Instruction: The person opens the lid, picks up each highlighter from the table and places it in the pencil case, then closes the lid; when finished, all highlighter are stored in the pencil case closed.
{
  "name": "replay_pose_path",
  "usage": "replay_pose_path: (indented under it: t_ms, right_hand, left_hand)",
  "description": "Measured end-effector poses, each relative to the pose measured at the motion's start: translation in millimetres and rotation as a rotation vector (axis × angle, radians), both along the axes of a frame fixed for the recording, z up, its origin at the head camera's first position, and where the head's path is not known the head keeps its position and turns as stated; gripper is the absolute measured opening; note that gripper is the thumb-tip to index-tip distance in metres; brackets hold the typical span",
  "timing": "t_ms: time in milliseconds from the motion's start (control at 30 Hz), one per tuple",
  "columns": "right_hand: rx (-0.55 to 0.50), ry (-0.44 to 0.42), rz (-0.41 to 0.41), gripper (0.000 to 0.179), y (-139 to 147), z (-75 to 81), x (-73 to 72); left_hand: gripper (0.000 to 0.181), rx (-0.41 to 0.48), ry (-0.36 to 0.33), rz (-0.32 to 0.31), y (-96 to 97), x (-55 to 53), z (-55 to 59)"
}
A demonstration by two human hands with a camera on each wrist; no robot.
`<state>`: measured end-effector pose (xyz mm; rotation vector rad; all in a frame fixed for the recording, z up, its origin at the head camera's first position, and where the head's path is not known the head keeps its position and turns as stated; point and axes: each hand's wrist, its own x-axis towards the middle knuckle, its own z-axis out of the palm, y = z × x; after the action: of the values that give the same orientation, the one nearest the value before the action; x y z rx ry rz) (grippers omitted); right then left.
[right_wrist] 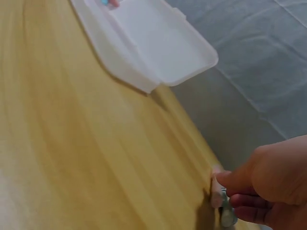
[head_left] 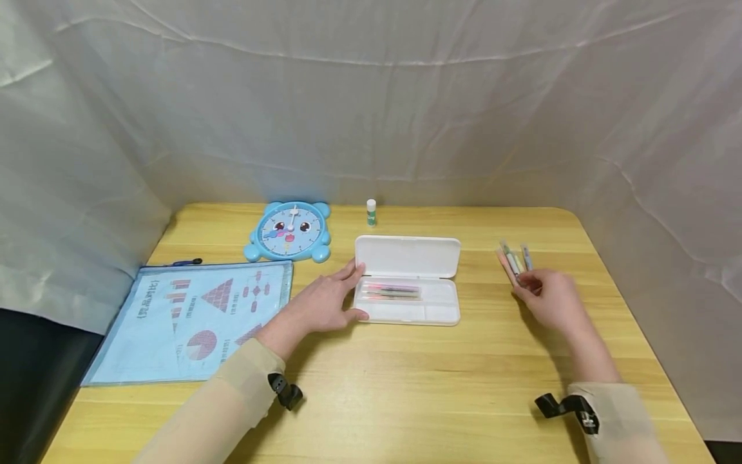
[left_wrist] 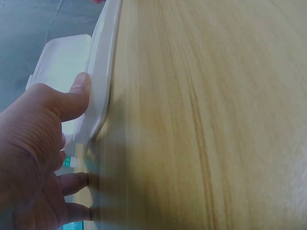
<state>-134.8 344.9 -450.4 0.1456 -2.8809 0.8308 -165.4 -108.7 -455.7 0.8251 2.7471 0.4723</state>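
Observation:
A white pencil case lies on the table with its lid raised, and several pens rest in its left compartment. At its left end, my left hand grips the case, thumb at the front edge and fingers toward the hinge. The thumb presses the case wall in the left wrist view. Off to the right, my right hand pinches the near end of a pink-orange pen in a small group of loose pens. A green pen lies beside the fingers in the right wrist view. The fingertips are partly hidden.
Behind the case stands a glue stick. A blue toy clock lies at the back left, near a blue mesh document pouch and a dark blue pen. Grey cloth hangs around the table's back and sides.

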Motion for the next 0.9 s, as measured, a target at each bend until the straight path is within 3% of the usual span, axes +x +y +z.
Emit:
replay_pose_path:
  t_ms: [367, 633, 900]
  right_hand:
    - [0.048, -0.028, -0.044, 0.019, -12.4, -0.3, 2.6]
    - [0.019, -0.027, -0.064, 0.015, -16.7, -5.7, 4.4]
    - [-0.033, -0.019, -0.064, 0.025, -22.8, -1.2, 6.0]
  left_hand:
    - [0.104, -0.003, 0.009, -0.008, 0.1, -0.2, 1.0]
    - [0.103, 0.001, 0.009, -0.008, -0.3, -0.8, 1.4]
    - [0.103, 0.000, -0.001, -0.005, -0.5, 0.5, -0.3]
